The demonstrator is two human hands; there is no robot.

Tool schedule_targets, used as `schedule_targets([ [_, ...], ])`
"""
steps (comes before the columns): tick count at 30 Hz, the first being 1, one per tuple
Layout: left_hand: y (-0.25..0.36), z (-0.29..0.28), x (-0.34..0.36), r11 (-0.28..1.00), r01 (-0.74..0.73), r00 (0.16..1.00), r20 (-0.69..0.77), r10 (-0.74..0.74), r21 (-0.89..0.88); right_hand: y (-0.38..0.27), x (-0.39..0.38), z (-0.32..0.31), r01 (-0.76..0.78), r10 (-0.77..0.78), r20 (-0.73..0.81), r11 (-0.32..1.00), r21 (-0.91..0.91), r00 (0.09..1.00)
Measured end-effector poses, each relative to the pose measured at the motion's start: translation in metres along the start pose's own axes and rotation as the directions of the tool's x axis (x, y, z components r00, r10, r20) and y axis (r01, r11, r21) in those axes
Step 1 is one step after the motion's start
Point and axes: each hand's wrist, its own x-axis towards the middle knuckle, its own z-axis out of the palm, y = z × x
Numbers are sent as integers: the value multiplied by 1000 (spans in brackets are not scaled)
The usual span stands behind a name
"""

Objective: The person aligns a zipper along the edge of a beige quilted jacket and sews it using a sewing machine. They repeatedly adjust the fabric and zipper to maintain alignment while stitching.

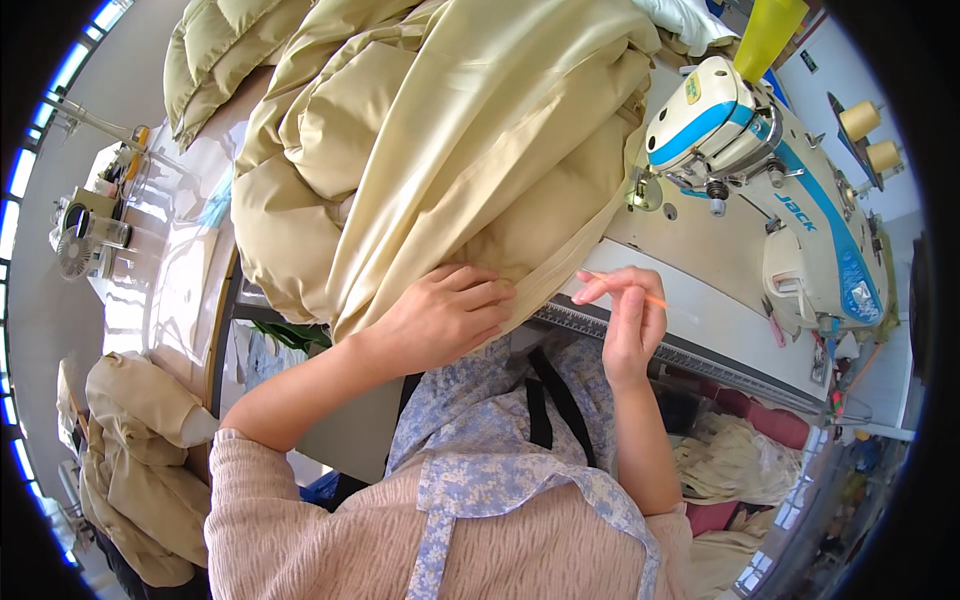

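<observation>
A large beige padded garment (pixel 480 150) with a smooth satin-like lining lies heaped over the sewing table, its near edge hanging toward my lap. My left hand (pixel 445 312) is on that near edge, its fingers bent together and gripping the cloth; the thumb is hidden. To the right, my right hand (pixel 632 318) is raised just off the garment's edge. Between its thumb and fingers it pinches a thin orange pencil-like stick (pixel 655 300), partly covered by the fingers.
A white and blue sewing machine (pixel 715 120) stands at the right, with thread cones (pixel 870 140) behind it. A ruler strip (pixel 570 318) runs along the table's front edge. At the left are a small fan (pixel 75 255) and another beige padded garment (pixel 140 460). Fabric bundles (pixel 740 455) lie below right.
</observation>
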Motion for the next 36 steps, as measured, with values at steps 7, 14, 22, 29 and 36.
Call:
schedule_targets([
  [7,-5,15,9,991,59,997,-46,-54,119,29,38,6,-449,460,23,852,269,888],
  [14,-4,14,6,989,75,997,-14,-74,126,22,3,18,-334,339,47,938,-93,939],
  [22,-7,18,3,990,75,997,-20,-73,121,27,4,23,-224,275,90,900,-375,957],
  [29,-7,18,5,990,85,996,-28,-82,116,24,6,25,-220,278,97,892,-394,956],
  [36,-6,18,5,989,92,996,-26,-89,119,27,5,26,-188,264,106,868,-459,959],
])
